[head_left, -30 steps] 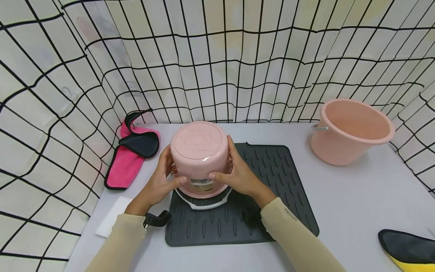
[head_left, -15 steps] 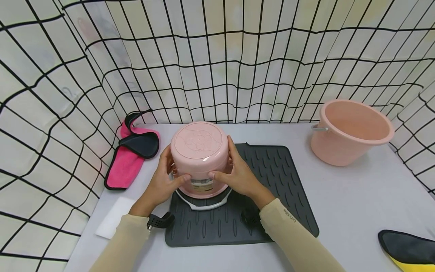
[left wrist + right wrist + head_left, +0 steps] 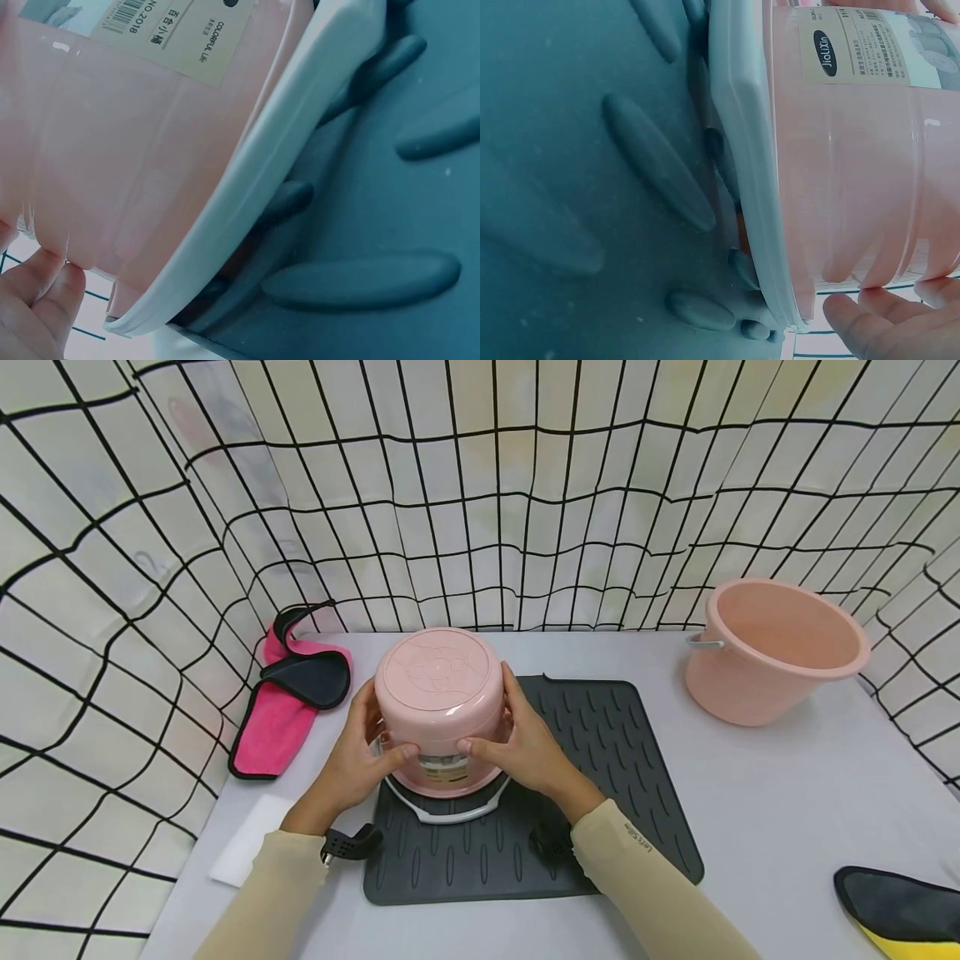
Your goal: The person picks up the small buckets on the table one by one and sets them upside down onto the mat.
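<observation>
An upside-down small pink bucket stands on a dark ridged mat, its flower-patterned base facing up. Its white handle lies along the rim at the near side. My left hand holds the bucket's left side, thumb on the front wall. On the opposite side my right hand grips it the same way. Between the thumbs shows a printed label, close up in the right wrist view. In the left wrist view, fingers rest against the pink wall. The bucket's far side is hidden.
A larger pink bucket stands upright at the back right. A pink and black cloth item lies at the left, near white paper. A black and yellow item is at front right. Black wire mesh encloses the back and sides.
My left thumb and wrist have shifted slightly right, the thumb a little higher on the bucket's front. The bucket and my right hand have hardly moved.
</observation>
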`<state>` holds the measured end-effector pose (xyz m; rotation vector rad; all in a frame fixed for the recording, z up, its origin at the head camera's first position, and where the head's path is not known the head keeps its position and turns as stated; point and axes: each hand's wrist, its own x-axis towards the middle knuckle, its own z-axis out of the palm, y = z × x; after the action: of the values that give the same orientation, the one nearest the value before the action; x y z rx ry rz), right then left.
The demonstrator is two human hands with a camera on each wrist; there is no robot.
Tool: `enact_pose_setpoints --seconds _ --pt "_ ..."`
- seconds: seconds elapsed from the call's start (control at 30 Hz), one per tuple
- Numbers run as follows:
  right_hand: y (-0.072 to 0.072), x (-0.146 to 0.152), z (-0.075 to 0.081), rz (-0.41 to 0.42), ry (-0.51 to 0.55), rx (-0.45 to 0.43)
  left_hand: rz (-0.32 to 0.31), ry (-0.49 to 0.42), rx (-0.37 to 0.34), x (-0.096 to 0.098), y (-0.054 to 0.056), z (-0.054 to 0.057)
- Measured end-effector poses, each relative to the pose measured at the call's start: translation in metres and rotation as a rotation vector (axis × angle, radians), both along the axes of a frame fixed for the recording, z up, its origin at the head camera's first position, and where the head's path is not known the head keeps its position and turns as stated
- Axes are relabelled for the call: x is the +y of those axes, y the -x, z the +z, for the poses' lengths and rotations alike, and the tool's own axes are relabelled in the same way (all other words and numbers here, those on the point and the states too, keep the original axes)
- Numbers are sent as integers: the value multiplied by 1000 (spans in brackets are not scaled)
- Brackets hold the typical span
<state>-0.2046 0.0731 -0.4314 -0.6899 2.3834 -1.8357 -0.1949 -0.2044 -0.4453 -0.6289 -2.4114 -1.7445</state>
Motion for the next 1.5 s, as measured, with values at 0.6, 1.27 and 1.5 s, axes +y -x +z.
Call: enact_pose_setpoints --seconds 0.6,1.27,1.5 --pt "0 -1 2 24 40 -11 9 23 -15 -1 -1 1" --pt "-3 7 6 -28 -56 -26 71 149 15 -4 -4 1" --pt "-8 15 12 -141 -376 48 214 392 124 -7 -8 6"
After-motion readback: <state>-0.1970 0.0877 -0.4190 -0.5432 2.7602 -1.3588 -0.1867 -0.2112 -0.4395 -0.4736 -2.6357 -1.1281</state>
